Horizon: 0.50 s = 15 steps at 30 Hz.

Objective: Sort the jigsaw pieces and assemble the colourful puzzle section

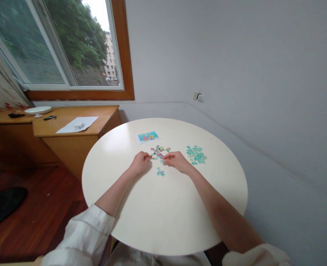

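Note:
Loose jigsaw puzzle pieces (158,150), pink, yellow and green, lie in a heap on the round white table. My left hand (141,162) is at the heap's left edge, its thumb and fingers pinched on a small puzzle piece that is mostly hidden. From the right, my right hand (176,161) pinches a pinkish puzzle piece at the heap's lower right edge. Just below, nearer to me, lies a small cluster of pale green and whitish pieces (160,172). A larger pile of turquoise pieces (196,155) is spread to the right of my right hand.
A printed picture card (148,137) with a turquoise background lies behind the heap. The round white table (163,214) stands close to the wall. At the left, a wooden desk (69,138) holds white paper (77,124), a white plate (38,110) and small dark items under a window.

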### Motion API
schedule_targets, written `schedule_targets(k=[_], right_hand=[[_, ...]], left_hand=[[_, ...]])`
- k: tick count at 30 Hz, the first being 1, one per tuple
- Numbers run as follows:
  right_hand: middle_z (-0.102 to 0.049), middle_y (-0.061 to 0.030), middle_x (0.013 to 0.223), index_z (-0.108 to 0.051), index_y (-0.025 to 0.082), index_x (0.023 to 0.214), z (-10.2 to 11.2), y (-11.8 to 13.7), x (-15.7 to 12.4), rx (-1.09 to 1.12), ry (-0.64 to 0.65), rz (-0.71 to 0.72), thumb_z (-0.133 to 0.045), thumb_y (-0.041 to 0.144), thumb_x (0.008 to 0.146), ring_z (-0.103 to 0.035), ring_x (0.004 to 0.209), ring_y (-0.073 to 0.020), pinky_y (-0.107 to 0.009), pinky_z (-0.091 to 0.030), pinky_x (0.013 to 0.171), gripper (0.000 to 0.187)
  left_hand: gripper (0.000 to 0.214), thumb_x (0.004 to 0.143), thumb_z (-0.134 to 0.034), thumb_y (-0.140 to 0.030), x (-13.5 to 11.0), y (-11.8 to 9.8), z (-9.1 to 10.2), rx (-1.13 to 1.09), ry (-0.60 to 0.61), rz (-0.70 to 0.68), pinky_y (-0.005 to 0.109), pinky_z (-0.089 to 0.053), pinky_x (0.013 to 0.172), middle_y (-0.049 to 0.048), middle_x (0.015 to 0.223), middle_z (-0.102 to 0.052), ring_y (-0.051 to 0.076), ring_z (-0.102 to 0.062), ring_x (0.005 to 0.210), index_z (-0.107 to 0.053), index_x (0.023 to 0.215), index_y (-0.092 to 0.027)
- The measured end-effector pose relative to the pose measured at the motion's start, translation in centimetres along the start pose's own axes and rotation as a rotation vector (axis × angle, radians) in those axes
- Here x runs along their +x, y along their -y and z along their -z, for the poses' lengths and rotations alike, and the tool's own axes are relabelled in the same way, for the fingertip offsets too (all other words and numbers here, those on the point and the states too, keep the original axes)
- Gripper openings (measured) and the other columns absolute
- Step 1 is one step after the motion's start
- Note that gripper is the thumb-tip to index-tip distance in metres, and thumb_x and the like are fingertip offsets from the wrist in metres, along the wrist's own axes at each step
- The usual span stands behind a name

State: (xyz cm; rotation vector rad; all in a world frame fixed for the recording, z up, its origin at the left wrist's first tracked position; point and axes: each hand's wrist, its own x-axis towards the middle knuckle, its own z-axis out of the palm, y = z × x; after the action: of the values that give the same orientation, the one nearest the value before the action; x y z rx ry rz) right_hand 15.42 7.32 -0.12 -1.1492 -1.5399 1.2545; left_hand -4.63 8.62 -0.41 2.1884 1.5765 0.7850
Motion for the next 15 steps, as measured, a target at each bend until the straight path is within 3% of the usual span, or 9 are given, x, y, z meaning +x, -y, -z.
schedule_targets(k=[5, 15], right_hand=[[-0.060, 0.0000, 0.055, -0.063, 0.013, 0.065, -0.19, 0.48, -0.55, -0.077, 0.125, -0.007, -0.070, 0.031, 0.053, -0.053, 0.054, -0.0101, -0.023, -0.042, 0.055, 0.023], [-0.060, -0.0001, 0.055, -0.063, 0.013, 0.064, -0.35, 0.66, -0.76, -0.181, 0.187, 0.013, -0.068, 0.030, 0.055, -0.052, 0.053, -0.0101, -0.023, -0.040, 0.054, 0.020]], left_hand=[[0.028, 0.069, -0.041, -0.010, -0.10, -0.13, 0.06, 0.006, 0.003, 0.005, 0.025, -0.043, 0.073, 0.0068, 0.084, -0.061, 0.015, -0.055, 0.076, -0.066, 0.082, -0.013], [0.028, 0.069, -0.041, -0.011, -0.08, -0.12, 0.02, 0.022, 0.005, 0.003, 0.024, -0.043, 0.073, 0.0063, 0.083, -0.061, 0.014, -0.055, 0.075, -0.066, 0.082, -0.014]])
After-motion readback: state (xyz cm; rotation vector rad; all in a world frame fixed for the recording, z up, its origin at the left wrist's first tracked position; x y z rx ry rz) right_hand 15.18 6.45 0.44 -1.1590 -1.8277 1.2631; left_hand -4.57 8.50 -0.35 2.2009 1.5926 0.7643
